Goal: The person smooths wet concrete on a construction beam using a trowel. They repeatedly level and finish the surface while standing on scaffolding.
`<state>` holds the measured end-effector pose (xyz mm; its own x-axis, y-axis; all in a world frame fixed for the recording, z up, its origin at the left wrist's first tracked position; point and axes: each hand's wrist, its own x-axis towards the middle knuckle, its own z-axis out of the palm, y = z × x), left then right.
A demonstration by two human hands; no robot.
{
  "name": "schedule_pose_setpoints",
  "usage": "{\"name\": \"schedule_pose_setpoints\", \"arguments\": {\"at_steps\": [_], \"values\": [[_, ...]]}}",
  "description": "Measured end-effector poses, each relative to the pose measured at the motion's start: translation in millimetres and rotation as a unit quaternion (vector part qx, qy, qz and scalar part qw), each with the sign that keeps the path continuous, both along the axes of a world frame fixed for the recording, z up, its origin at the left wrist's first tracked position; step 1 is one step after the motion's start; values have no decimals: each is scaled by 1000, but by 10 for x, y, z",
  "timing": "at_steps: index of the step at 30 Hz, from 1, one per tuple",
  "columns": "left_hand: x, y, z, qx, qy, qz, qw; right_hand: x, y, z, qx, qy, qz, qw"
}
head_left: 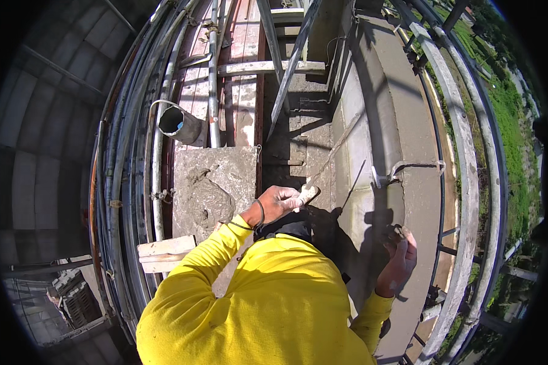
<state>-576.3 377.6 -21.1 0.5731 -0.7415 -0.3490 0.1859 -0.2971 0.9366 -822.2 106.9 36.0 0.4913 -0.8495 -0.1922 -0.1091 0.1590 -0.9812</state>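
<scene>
My left hand (279, 204), with a dark band at the wrist, is closed in front of my body. Its fingers pinch a pale, mortar-crusted piece (308, 193). From there a thin, rope-like length (336, 149) slants up toward the wall on the right; I cannot tell if the two are joined. My right hand (399, 263) is curled beside the plastered wall (413, 222), its fingertips round a small dark lump (397, 230) that I cannot make out. Left of my left hand, wet grey mortar (208, 198) lies heaped on a square board (243, 161).
A bucket (189, 129) stands beyond the mortar board. A bent metal bar (415, 163) crosses the wall top. Scaffold tubes (117, 182) run along the left, and rails (469, 152) edge the right. Crossed braces (292, 64) stand ahead over the planks; a wooden block (166, 252) lies at left.
</scene>
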Motion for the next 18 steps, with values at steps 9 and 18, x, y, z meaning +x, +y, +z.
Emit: {"name": "schedule_pose_setpoints", "arguments": {"at_steps": [9,18], "values": [[-1103,1766,-1856,123,32,497,859,-124,-598,-183,4,-27,132,991],[-2020,1796,-2526,59,153,660,734,462,-856,45,-95,26,199,975]]}}
